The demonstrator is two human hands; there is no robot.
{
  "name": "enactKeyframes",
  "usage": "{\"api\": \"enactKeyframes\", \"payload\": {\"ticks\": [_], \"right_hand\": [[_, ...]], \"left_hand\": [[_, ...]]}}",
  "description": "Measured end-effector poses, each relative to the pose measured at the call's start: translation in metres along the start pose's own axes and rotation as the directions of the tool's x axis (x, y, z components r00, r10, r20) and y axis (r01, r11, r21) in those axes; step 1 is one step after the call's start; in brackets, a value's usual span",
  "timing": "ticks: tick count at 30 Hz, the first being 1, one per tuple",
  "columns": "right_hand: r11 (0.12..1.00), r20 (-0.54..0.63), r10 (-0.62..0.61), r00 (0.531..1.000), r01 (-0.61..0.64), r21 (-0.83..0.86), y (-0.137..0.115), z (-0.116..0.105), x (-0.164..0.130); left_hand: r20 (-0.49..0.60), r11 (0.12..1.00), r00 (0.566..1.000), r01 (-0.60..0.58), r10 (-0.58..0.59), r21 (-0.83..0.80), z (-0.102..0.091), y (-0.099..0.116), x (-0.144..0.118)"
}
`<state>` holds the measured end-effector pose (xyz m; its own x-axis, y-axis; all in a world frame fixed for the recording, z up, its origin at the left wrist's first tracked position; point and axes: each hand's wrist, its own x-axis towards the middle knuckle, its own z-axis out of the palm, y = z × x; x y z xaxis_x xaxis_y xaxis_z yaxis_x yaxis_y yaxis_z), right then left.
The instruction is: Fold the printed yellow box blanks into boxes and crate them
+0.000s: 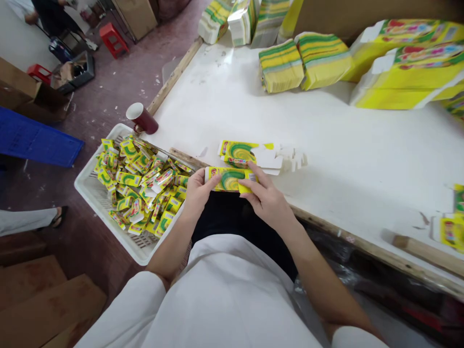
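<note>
Both my hands hold a small yellow and green carton [229,179] over my lap at the table's front edge. My left hand [197,191] grips its left end, my right hand [266,195] its right end with fingers on top. Just beyond it, flat unfolded cartons [250,153] lie in a short pile on the white table [362,159]. To my left stands a white basket [94,193] filled with several folded small cartons [141,186].
A dark red mug [142,118] sits at the table's left corner. Stacks of flat yellow-green cartons [300,63] and larger yellow boxes [409,63] line the far side. A wooden stick [424,251] lies at front right. Another person's foot [58,218] is on the floor left.
</note>
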<state>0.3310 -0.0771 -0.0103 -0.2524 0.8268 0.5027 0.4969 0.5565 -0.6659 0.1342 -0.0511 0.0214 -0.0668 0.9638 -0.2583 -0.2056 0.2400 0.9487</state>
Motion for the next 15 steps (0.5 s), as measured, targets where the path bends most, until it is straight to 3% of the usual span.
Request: {"api": "enactKeyframes", "payload": {"ticks": [5,9,15], "right_hand": [[0.994,-0.055,0.082,0.995,-0.077,0.078,0.0048,0.0014,0.0039],[0.997,-0.117,0.045,0.992,-0.038,0.060,0.0064,0.0068,0.0092],[1.000,0.055,-0.019,0.998,0.019,-0.004,0.0032,0.0005,0.0049]], "left_hand": [[0.016,1.000,1.000,0.023,-0.023,-0.008,0.0021,0.0000,0.0022],[0.025,1.000,0.999,0.031,-0.030,-0.007,0.0000,0.0005,0.0034],[0.000,0.999,0.999,0.045,-0.045,-0.022,-0.0026,-0.0010,0.0036]]}}
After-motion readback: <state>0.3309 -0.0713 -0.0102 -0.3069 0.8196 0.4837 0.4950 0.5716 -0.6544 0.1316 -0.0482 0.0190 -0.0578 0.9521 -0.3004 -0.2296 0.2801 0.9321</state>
